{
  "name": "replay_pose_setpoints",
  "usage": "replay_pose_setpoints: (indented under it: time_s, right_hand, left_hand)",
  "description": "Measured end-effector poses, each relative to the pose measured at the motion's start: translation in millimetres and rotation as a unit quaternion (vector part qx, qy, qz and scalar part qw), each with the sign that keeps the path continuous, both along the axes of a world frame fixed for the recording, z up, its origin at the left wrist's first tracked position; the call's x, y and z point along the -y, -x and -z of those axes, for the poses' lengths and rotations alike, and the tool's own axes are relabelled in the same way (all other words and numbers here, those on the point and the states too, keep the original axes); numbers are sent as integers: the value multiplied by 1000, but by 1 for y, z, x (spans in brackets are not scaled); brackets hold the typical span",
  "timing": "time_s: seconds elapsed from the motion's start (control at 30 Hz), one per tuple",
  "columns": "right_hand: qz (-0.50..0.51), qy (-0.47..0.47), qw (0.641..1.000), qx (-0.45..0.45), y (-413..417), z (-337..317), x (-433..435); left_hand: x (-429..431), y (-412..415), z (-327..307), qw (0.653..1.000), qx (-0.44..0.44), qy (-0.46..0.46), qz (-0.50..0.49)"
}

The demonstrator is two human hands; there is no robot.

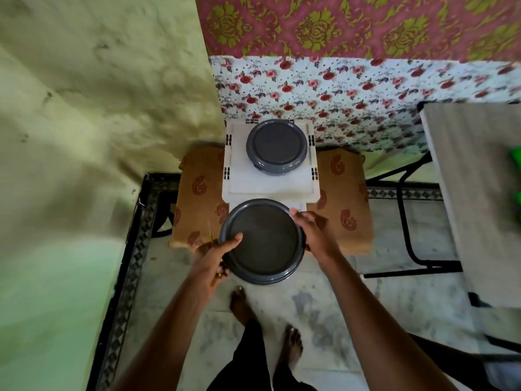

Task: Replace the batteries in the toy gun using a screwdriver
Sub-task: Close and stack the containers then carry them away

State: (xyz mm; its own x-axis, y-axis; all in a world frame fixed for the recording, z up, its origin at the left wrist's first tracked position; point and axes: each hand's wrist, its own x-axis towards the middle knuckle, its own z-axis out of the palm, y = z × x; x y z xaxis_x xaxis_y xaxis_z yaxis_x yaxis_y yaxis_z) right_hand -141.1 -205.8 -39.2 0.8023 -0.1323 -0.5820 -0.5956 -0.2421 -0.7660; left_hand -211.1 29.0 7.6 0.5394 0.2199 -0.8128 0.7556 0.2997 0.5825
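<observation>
grey tub [262, 244] btwn both grips, just in front of white stand [270, 190] | left grip [217, 258] clasps near-left rim, thumb on lid, poss. also pinching yellow tool [210, 232] | right grip [313, 232] curled round opp. rim

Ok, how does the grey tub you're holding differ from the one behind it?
The near tub is gripped at its rim by the left hand and right hand; the far tub stands untouched on the white stand. The near tub is lower than the far tub, in front of the stand, and looks bigger, perhaps only from closeness. Both are round, dark grey, lids on.
</observation>
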Motion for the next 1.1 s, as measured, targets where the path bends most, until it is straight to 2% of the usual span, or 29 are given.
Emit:
replay_pose_setpoints:
  time_s: [0.1, 0.2, 0.27, 0.33, 0.5, 0.73, 0.87, 1.0, 1.1]
  right_hand:
    - [-15, -47, 998, -29, 31, 12, 15]
    - [16, -156, 981, -114, 46, 29, 27]
    - [39, -180, 975, -123, 49, 45, 32]
    - [84, -182, 973, -115, 47, 59, 30]
    - [177, -201, 958, -102, 29, 89, 7]
    - [306, -172, 931, -97, -1, 118, -28]
    - [348, -195, 913, -90, -24, 131, -50]
    - [367, -190, 906, -89, -40, 130, -63]
    - [390, -192, 897, -84, -49, 126, -67]
  left_hand:
    - [15, 16, 24, 1000, -19, -5, 15]
    - [24, 18, 47, 1000, -11, -9, 28]
    - [28, 12, 62, 999, 2, -13, 44]
    - [29, 4, 69, 999, 25, -6, 42]
    - [17, -29, 82, 997, 48, -22, -63]
    - [4, -59, 94, 994, 74, -74, 28]
    - [5, -59, 104, 966, 156, -190, 77]
    - [12, -64, 93, 935, 211, -276, 64]
    - [14, -79, 79, 894, 240, -372, 75]
